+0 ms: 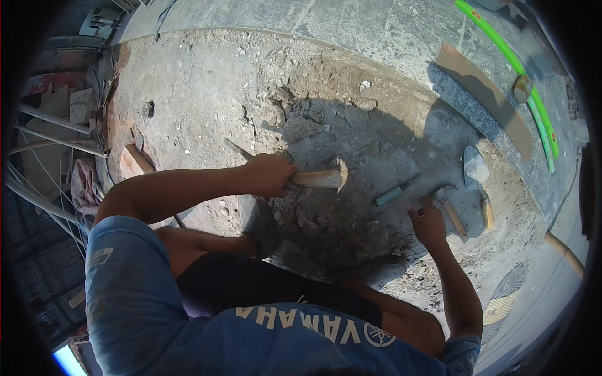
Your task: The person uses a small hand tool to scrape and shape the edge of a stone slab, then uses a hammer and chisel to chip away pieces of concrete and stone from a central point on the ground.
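My left hand (268, 175) is closed around a tool with a pale wooden handle (318, 179). The handle points right and ends in a frayed, mushroomed butt; a dark, narrow metal part sticks out past the knuckles, toward the far left. My right hand (427, 223) hovers over the dirt, thumb and fingers apart, holding nothing visible. Close by it lie a small hammer (451, 216) with a wooden handle and a slim tool with a teal handle (389, 195). Just right of the hammer rests a pointed trowel (475, 168), its blade smeared with grey.
Broken, dug-up ground (307, 131) spreads before my feet. Beyond it are grey tiles (351, 22), a brown plank-shaped tile (486, 94), a long green straightedge (498, 44) and a teal-handled mallet (522, 89). A wooden block (134, 161) and pipes (53, 118) lie left.
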`<state>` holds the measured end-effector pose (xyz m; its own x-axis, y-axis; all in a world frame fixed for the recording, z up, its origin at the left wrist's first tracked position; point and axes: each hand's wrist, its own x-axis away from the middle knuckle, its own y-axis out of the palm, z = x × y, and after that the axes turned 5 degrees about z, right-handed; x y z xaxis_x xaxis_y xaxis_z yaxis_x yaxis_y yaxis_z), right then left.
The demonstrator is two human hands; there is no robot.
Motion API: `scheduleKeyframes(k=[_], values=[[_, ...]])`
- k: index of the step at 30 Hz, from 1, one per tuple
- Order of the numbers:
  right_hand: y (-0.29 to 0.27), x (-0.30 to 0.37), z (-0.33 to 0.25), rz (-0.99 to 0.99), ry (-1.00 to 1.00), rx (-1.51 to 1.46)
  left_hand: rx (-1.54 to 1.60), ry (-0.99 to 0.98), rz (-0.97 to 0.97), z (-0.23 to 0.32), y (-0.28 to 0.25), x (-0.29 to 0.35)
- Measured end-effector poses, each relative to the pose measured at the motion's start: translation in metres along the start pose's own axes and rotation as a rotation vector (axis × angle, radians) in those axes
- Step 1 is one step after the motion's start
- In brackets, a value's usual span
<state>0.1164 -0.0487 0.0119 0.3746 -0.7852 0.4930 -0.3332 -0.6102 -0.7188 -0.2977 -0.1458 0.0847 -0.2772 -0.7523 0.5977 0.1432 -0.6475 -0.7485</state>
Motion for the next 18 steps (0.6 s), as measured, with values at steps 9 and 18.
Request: scheduleKeyframes(k=[9,18], values=[[0.045,-0.056,-0.032,0.025,-0.120,0.141,0.013,-0.548,0.143,-0.178,-0.005,0.054],[0.028,-0.044,-0.020,0.279,-0.089,0.355,0.297,-0.717,0.584,-0.307,0.067,0.065]])
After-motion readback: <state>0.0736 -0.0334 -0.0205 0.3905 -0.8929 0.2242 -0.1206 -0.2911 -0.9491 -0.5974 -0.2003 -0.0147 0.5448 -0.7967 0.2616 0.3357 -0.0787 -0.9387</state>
